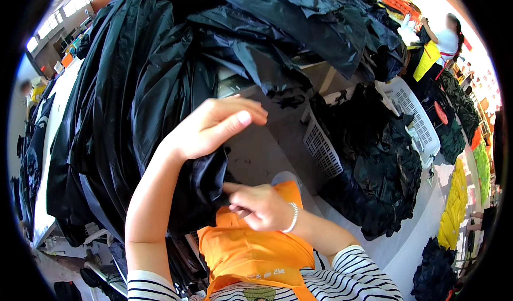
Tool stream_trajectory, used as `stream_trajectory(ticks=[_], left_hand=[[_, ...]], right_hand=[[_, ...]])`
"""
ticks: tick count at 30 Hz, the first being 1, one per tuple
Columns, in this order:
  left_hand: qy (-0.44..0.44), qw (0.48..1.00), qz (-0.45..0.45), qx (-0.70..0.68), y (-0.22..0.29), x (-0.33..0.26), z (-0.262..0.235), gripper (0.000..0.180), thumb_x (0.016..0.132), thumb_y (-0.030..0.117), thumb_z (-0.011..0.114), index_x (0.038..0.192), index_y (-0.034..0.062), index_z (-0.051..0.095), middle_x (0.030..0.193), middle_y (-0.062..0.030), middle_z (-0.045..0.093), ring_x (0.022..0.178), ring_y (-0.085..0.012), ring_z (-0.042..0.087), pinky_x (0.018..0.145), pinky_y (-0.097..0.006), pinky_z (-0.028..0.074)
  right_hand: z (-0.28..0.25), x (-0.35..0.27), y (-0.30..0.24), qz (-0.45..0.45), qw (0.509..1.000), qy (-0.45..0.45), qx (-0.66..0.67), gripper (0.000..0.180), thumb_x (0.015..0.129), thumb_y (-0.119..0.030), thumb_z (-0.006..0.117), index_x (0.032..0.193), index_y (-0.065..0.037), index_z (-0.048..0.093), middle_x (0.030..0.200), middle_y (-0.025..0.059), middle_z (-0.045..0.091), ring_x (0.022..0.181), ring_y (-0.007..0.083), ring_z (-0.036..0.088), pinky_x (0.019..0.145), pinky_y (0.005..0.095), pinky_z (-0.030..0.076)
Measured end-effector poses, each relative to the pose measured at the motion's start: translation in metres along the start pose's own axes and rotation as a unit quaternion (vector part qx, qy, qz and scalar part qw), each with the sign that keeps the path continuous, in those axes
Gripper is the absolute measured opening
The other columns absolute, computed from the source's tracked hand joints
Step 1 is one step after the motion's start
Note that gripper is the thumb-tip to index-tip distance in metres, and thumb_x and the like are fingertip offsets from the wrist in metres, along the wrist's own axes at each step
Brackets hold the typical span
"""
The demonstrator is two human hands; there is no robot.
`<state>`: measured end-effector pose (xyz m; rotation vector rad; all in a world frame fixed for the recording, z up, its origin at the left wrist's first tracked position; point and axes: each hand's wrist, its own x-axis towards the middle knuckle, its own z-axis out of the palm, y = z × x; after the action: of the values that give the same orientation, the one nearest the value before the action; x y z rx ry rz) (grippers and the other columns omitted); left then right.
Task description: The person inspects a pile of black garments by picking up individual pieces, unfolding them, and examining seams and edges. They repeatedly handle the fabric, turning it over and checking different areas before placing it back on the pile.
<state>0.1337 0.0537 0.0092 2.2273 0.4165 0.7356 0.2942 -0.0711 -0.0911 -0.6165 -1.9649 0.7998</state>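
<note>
We judge the black cloth (144, 87), heaped left, mid-handling, shares done and remaining unclear; left hand (214, 122) extends straight-fingered, nothing visibly held, right hand (262, 207) curls at the cloth's near edge, grip uncertain.

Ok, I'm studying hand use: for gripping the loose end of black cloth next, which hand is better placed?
Probably the right hand: it is at the edge of the black cloth, while the left hand is raised higher, open.
</note>
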Motion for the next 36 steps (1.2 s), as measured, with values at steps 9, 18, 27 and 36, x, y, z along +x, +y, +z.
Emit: stream_trajectory(ticks=[9,18,27,36], left_hand=[[0.009,0.863,-0.008,0.505,-0.058,-0.049,0.005,0.038,0.083,0.028,0.061,0.054,0.0043,0.065,0.058,-0.0079,0.063,0.073,-0.0241,0.059,0.095,-0.035,0.040],[-0.089,0.848,-0.094,0.514,-0.014,-0.107,-0.051,0.040,0.081,0.030,0.064,0.049,0.0054,0.063,0.050,-0.0100,0.057,0.053,-0.0271,0.052,0.076,-0.037,0.042],[-0.045,0.891,-0.078,0.444,-0.012,-0.144,-0.070,0.037,0.073,0.027,0.073,0.046,0.0073,0.056,0.047,-0.0062,0.053,0.048,-0.0246,0.049,0.073,-0.036,0.041],[-0.045,0.830,-0.051,0.553,-0.024,-0.137,-0.044,0.024,0.072,0.028,0.075,0.062,0.0095,0.062,0.065,-0.0021,0.058,0.073,-0.0210,0.057,0.087,-0.038,0.042]], right_hand=[[-0.056,0.118,0.018,-0.058,0.990,0.094,-0.084,0.016,0.081,-0.003,0.067,0.096,0.000,0.063,0.110,0.0152,0.065,0.080,0.0261,0.065,0.072,0.0298,0.053],[-0.200,0.166,0.152,0.191,0.807,0.116,-0.546,0.014,0.086,-0.023,0.065,0.086,-0.009,0.066,0.095,0.0109,0.064,0.086,0.0336,0.065,0.074,0.0447,0.052],[-0.213,0.154,0.166,0.061,0.917,0.234,-0.318,0.042,0.074,-0.033,0.081,0.102,-0.005,0.068,0.091,0.0094,0.069,0.079,0.0210,0.066,0.072,0.0325,0.053],[-0.152,0.127,0.118,-0.057,0.921,0.022,-0.385,0.020,0.081,-0.016,0.068,0.100,-0.010,0.069,0.097,0.0079,0.070,0.078,0.0271,0.068,0.068,0.0337,0.055]])
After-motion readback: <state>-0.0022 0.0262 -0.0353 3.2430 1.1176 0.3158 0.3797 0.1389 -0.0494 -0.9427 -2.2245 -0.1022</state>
